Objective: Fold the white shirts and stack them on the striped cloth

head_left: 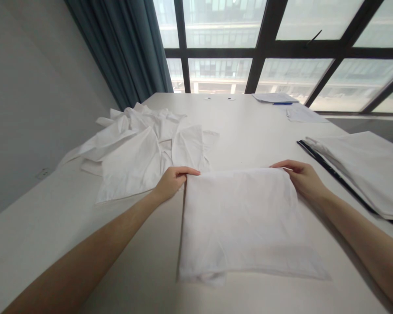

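Note:
A white cloth (242,222) hangs from both hands in front of me, its lower edge close to or on the white table. My left hand (175,181) pinches its upper left corner between thumb and fingers. At the upper right corner, my right hand (301,176) holds the fabric the same way. The top edge is stretched nearly straight between the hands, and a small flap shows under the lower left edge.
Crumpled white cloths (134,148) lie on the table (242,126) at the left. Flat, layered white cloth (370,165) rests on a black item (340,179) at the right. Papers (275,98) and a blue pen (282,103) are at the far edge, near the windows.

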A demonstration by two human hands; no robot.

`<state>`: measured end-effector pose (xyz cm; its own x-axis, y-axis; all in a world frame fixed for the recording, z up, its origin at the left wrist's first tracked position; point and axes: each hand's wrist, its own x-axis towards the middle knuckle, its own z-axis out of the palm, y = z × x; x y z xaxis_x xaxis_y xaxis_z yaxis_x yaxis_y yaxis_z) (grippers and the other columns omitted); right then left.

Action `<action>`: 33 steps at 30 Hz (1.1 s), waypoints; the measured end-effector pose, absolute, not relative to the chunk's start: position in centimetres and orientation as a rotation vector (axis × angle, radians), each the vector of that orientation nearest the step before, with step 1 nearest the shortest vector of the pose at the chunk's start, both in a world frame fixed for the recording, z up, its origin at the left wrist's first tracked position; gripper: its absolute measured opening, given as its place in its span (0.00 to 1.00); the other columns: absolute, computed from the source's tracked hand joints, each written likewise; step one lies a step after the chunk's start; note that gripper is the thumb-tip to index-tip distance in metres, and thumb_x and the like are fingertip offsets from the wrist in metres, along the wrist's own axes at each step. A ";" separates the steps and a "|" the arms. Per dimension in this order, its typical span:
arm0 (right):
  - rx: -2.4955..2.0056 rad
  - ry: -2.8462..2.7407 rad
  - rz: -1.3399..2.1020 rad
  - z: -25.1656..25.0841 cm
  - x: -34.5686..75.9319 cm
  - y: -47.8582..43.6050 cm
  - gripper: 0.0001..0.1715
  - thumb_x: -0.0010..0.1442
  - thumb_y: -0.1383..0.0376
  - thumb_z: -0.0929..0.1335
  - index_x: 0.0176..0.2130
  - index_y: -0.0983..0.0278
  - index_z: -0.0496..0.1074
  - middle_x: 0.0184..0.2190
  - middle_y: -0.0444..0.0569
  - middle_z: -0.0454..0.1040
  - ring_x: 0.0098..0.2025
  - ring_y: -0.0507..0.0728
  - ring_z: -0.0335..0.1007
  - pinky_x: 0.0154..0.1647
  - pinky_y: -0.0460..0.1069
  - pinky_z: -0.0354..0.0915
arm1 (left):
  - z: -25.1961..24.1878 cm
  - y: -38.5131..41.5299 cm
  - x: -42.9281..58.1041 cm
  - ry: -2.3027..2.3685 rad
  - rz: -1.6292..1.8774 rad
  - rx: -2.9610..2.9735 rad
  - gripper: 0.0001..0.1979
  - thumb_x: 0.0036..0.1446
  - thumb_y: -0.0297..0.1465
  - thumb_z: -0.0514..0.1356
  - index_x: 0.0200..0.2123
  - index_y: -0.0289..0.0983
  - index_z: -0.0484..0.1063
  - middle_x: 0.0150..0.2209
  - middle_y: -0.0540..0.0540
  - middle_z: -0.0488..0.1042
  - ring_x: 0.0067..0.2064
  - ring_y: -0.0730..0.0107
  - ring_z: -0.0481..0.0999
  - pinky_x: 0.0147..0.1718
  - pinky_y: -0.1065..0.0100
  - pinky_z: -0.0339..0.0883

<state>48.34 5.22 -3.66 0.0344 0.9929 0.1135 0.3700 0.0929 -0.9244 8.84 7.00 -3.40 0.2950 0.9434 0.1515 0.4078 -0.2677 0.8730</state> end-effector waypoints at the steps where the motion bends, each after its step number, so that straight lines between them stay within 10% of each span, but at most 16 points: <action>1: -1.435 -1.474 0.844 -3.7 48.3 5.2 0.10 0.55 0.55 0.70 0.32 0.57 0.79 0.35 0.49 0.80 0.39 0.63 0.76 0.40 0.57 0.70 | -3.4 6.8 8.9 1.219 0.924 1.829 0.19 0.47 0.25 0.51 0.36 0.37 0.82 0.41 0.47 0.82 0.49 0.61 0.78 0.55 0.62 0.67; 12: -1.342 -1.918 0.358 -2.9 46.2 3.9 0.17 0.66 0.58 0.60 0.48 0.53 0.75 0.52 0.46 0.76 0.59 0.64 0.66 0.60 0.62 0.59 | -3.8 6.4 9.4 0.986 0.826 2.314 0.19 0.61 0.29 0.52 0.53 0.37 0.74 0.55 0.43 0.75 0.58 0.62 0.72 0.60 0.59 0.60; 22: -1.578 -2.505 0.088 -4.6 46.2 3.6 0.32 0.69 0.50 0.54 0.68 0.51 0.50 0.69 0.46 0.54 0.70 0.63 0.45 0.64 0.67 0.49 | -4.1 5.1 9.9 1.287 0.365 2.764 0.27 0.64 0.26 0.45 0.66 0.37 0.56 0.67 0.44 0.58 0.68 0.63 0.56 0.64 0.54 0.50; 30: -1.500 -2.270 0.187 -4.8 46.4 4.1 0.29 0.66 0.49 0.58 0.60 0.58 0.65 0.60 0.53 0.69 0.64 0.65 0.59 0.62 0.64 0.56 | -4.6 6.3 9.0 1.413 0.659 2.480 0.24 0.65 0.32 0.44 0.56 0.31 0.70 0.61 0.39 0.67 0.64 0.61 0.63 0.63 0.54 0.54; 33: -1.511 -2.096 0.288 -4.2 46.3 4.0 0.26 0.64 0.48 0.62 0.53 0.60 0.71 0.46 0.53 0.78 0.45 0.63 0.74 0.46 0.58 0.68 | -4.7 7.1 8.6 1.393 0.856 2.297 0.22 0.59 0.26 0.45 0.47 0.31 0.77 0.55 0.39 0.74 0.60 0.61 0.69 0.62 0.55 0.58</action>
